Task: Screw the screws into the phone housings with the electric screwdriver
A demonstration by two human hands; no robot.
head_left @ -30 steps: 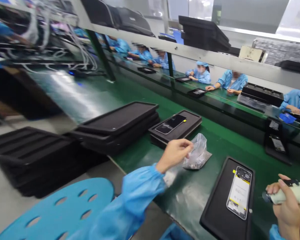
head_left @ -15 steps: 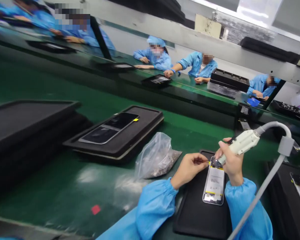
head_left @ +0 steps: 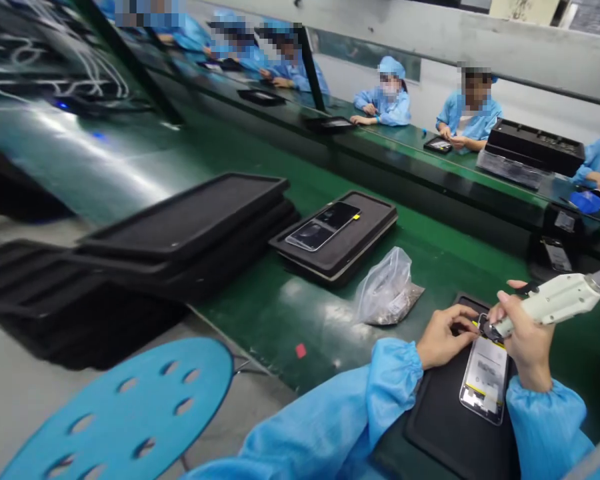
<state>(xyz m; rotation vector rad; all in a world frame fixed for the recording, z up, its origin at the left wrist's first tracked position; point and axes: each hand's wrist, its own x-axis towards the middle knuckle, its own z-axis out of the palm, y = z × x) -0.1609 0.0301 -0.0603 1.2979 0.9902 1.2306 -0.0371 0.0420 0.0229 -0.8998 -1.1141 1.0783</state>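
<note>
My right hand (head_left: pixel 527 340) is wrapped around a pale electric screwdriver (head_left: pixel 555 301), its front end pointing down at the top of an opened phone (head_left: pixel 486 373). The phone lies face down, its white battery and yellow strips exposed, on a black padded tray (head_left: pixel 437 427). At the phone's upper left edge, my left hand (head_left: pixel 445 337) has thumb and fingers drawn together in a pinch. Whatever lies between those fingertips is too small to make out. The screwdriver's tip is hidden near my fingers.
Left of my hands is a clear plastic bag (head_left: pixel 387 290) of small parts. Beyond it, a phone with a dark screen (head_left: pixel 325 225) rests on a black tray (head_left: pixel 375 227). Stacked black trays (head_left: pixel 195 220), a blue stool (head_left: pixel 130 407) and a red square (head_left: pixel 301 351) are further left. Co-workers sit across the bench.
The view has swung left, bringing the blue stool and more stacked trays into sight. Both hands stay at the phone's top end, the screwdriver still in my right. A co-worker opposite has drawn both hands together.
</note>
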